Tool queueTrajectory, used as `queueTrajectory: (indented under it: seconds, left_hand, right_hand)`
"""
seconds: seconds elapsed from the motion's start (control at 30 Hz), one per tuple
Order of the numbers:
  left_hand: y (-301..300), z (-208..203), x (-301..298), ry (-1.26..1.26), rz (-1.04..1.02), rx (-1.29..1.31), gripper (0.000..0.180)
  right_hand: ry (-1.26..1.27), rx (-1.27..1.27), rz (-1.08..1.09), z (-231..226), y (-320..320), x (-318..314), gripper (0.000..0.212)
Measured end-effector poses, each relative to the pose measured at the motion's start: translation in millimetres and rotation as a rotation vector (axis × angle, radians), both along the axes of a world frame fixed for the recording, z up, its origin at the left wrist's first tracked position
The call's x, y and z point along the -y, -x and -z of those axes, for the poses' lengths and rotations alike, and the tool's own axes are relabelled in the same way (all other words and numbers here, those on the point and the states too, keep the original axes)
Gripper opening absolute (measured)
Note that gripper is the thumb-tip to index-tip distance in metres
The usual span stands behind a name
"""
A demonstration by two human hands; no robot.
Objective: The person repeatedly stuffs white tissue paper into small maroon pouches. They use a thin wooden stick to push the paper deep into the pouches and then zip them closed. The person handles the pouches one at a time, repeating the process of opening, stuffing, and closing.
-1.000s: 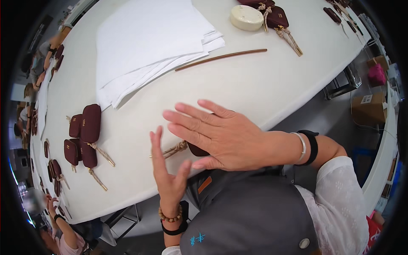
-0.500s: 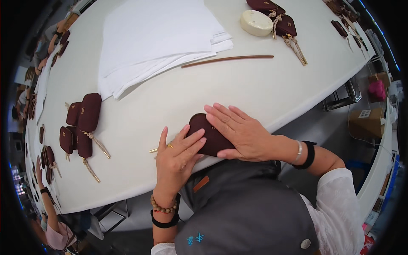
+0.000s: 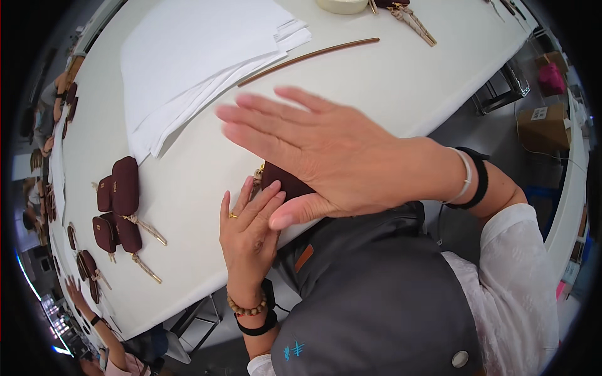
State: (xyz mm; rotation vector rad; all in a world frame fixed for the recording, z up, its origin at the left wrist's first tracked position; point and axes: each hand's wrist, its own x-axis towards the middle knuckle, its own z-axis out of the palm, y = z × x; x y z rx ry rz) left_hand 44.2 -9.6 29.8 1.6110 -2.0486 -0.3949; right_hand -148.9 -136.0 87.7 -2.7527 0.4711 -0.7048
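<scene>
A dark maroon pouch [image 3: 283,181] lies at the table's near edge, mostly hidden beneath my right hand. At its left end shows a bit of beige knotted cord [image 3: 258,178]. My left hand [image 3: 248,233] rests at the pouch's left side, its fingers stretched out and a fingertip or two touching the fabric. Above the pouch hovers my right hand [image 3: 320,156], palm down, fingers spread and a little blurred; it grips nothing.
White paper sheets [image 3: 188,69] lie in a stack ahead, with a thin brown rod [image 3: 310,60] beside them. Several maroon pouches [image 3: 125,185] with cords sit at left. A cream round object [image 3: 343,5] is at the top. Another person's hand [image 3: 76,294] reaches in at far left.
My right hand has lifted off the pouch and moved up and to the left over it. My left hand stays by the pouch. The view has shifted, so the sheets and rod sit higher.
</scene>
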Motion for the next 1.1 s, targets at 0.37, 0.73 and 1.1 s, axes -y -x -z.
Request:
queueTrajectory:
  seconds: [0.37,0.73,1.1]
  left_hand:
    - [-7.6,13.7,-27.6,0.226,-0.229,-0.187,0.029]
    - [25.6,-8.6,-4.0,-0.017,-0.01,0.068,0.094]
    - [29.5,-4.5,27.1,-0.063,-0.042,-0.202,0.084]
  right_hand:
    - [-0.076,0.044,0.016,21.4,-7.4,-29.2,0.075]
    - [0.067,-0.169,0.236,18.6,74.0,49.4,0.046]
    - [-0.169,-0.27,0.436,1.6,109.8,97.1,0.044]
